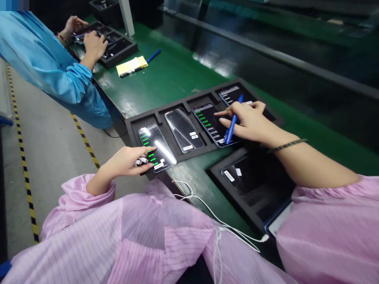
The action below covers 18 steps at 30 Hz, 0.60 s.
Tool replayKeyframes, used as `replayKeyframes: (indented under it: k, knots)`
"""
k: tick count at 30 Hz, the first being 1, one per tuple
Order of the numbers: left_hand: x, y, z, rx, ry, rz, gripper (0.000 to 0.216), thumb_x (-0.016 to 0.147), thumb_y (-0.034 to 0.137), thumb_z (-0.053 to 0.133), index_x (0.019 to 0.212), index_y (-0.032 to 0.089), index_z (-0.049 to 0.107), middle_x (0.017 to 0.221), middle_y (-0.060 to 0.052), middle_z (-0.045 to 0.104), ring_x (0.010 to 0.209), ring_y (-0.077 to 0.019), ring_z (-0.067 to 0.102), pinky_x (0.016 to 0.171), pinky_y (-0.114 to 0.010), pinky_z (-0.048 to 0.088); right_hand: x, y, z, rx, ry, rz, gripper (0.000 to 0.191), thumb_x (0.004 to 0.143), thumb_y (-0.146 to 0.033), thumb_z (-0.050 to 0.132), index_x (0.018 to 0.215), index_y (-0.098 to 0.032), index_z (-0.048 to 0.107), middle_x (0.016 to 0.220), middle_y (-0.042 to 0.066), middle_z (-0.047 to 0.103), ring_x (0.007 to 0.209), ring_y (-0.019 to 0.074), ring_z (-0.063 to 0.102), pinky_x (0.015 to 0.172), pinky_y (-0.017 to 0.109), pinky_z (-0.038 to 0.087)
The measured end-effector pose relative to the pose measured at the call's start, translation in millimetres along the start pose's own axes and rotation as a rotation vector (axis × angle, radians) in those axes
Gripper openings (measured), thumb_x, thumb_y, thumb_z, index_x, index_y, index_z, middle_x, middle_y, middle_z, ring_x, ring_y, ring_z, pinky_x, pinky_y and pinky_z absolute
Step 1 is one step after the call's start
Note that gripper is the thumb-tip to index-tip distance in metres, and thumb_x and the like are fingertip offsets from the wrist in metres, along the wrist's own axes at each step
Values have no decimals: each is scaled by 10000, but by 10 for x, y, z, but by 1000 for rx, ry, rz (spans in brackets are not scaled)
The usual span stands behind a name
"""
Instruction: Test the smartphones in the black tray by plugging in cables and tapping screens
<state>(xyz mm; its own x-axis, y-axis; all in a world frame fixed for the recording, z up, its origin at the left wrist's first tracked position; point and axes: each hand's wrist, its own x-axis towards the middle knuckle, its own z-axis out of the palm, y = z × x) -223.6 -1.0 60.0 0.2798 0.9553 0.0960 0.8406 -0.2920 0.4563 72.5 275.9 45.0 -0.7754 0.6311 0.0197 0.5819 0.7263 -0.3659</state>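
In the head view, my left hand (130,161) curls its lower fingers round some small white pieces (141,161), which I cannot make out clearly. Its index fingertip touches the lit screen of the leftmost phone (161,148), which shows green lines of text. My right hand (248,120) grips a blue pen (233,125) and points its index finger over a third phone (207,118), also with green text. Between them lies a dark-screened phone (184,130) bearing white labels. A fourth phone (231,94) is partly behind my right hand. All rest in a black foam tray (177,103).
A second black foam tray (217,170) holds a dark-screened phone (245,177), partly under my right arm. A white cable (225,225) crosses the table's front edge. A person in a blue sleeve (59,71) works at another tray (124,49), near a yellow paper pad (132,66).
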Motion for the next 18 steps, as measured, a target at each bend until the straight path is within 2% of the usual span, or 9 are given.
replayKeyframes:
  k: [4,9,13,18]
  knots:
    - [104,-142,75,62,84,-154,402,998,462,529,1233,150,625,1166,-128,763,788,-218,750,623,-288,505,45,-41,2,8,21,-7,249,916,-460,402,845,-259,273,1224,101,730,1066,323,603,1027,596,259]
    - [210,-271,41,75,118,-306,403,985,472,526,1212,156,634,1155,-118,770,773,-235,741,657,-312,520,-127,-82,-31,29,46,-53,246,897,-469,438,854,-264,311,1197,74,742,1065,327,624,1023,597,289]
    - [186,-285,34,7,138,-308,311,985,458,521,1078,183,632,1203,-111,758,775,-212,737,668,-302,520,-400,-98,-74,81,94,-139,291,907,-494,455,821,-258,308,1149,61,756,1140,337,628,979,579,327]
    - [49,-152,101,-96,335,-214,253,992,356,524,788,212,481,1215,-114,754,764,-160,727,644,-266,502,-656,-114,-119,93,124,-189,298,935,-478,482,812,-263,315,1121,31,765,1180,323,634,952,556,335]
